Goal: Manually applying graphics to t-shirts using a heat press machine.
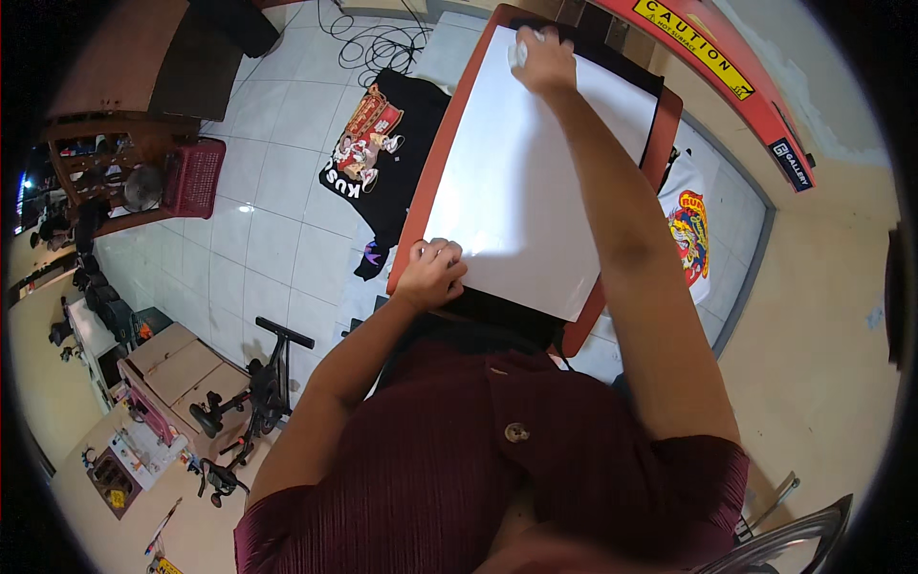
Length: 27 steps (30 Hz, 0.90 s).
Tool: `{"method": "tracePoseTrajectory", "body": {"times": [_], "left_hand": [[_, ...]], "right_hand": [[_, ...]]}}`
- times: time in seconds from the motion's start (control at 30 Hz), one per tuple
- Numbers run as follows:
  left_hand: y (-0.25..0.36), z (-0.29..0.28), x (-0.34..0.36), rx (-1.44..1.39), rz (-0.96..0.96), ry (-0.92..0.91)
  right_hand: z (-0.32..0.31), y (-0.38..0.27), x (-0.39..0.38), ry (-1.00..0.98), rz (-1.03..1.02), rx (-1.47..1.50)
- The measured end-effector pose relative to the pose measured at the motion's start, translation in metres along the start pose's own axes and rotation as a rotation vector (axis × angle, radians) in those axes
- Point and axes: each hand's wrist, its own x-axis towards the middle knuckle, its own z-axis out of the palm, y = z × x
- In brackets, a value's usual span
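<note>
- Left hand (432,275): fingers curled at the near-left corner of the white sheet (516,201); cannot tell whether gripping.
- White sheet: lies on red-edged platen (672,110).
- Right hand (548,61): grasps white wad (518,55) at sheet's far end.
- Apparent step: wiping; next stroke likely requires even pressure.

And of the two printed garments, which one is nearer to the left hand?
The black garment, left of the red-edged board, its end near the left hand. The white garment lies past the board's right edge.
</note>
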Motion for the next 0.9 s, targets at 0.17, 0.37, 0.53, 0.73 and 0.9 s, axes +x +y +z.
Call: {"method": "tracePoseTrajectory", "body": {"times": [0.17,0.37,0.53,0.73,0.9], "left_hand": [[0.003,-0.001,0.002,0.011,0.000,-0.021],[-0.004,0.008,-0.004,-0.047,-0.021,0.014],[-0.007,0.000,-0.001,-0.086,-0.035,0.030],[-0.018,-0.021,0.003,-0.166,0.005,-0.001],[-0.043,-0.034,-0.006,-0.059,0.046,-0.077]], "right_hand": [[0.000,-0.004,0.029,-0.024,0.020,0.001],[0.009,-0.060,-0.109,-0.169,-0.468,0.032],[-0.018,-0.093,-0.230,-0.145,-0.444,0.260],[-0.044,-0.066,-0.251,-0.160,0.047,0.135],[-0.041,-0.083,-0.256,-0.217,0.130,0.101]]}}
